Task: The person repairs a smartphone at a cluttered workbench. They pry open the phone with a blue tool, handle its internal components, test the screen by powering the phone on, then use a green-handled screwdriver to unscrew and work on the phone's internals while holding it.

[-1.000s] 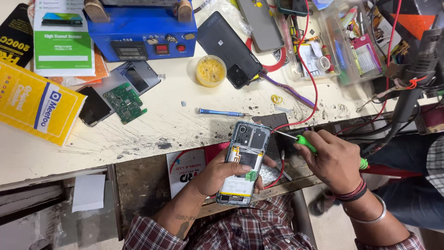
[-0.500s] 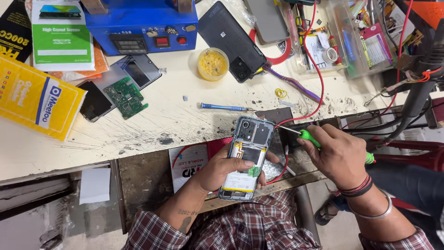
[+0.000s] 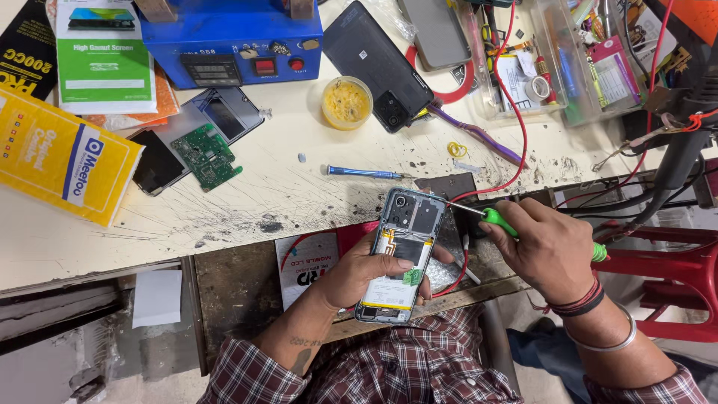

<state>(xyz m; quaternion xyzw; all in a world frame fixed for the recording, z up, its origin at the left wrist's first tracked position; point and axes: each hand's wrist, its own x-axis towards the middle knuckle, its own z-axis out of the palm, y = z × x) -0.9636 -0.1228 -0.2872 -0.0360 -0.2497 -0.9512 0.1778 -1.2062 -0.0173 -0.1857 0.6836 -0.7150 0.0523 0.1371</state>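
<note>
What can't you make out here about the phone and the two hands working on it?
Head view only:
- Opened phone with its back cover off: lower left edge hidden by the left hand.
- Green-handled screwdriver: handle mostly inside the right hand; the screw at its tip is too small.
- Blue box-shaped machine: top cut off by the frame's edge.

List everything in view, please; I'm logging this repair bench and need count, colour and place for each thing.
opened phone: one, back off, held at the bench edge
screwdriver: one, green handle, tip at the phone's top right corner
blue screwdriver: one, lying on the bench above the phone
circuit board: one, green, left of centre
yellow dish: one, round, below the blue machine
blue machine: one, top of bench
black back cover: one, right of the dish
yellow box: one, far left
left hand: grips the phone
right hand: holds the green-handled screwdriver
</note>
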